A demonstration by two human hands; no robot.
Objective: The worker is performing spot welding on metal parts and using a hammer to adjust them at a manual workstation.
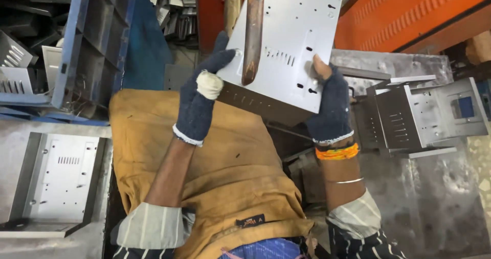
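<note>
— Two gloved hands on it? What sort of grip?

— Both clamp the sheet-metal panel [286,49] by its edges. The left hand [200,98], in a dark knit glove with a white patch at the thumb, pinches the left edge; the right hand [330,105], in a fingerless glove, presses its bare thumb on the face.

— And the panel itself?

— Pale grey, flat and smooth, folded into a shallow box — punched with slots and small holes. It is held up, tilted, above an ochre cloth apron [230,156], with a rusty brown rod [252,34] across its face.

— Around it?

— Similar bent panels: one on the steel table [445,197], another [59,179] at lower left.
</note>
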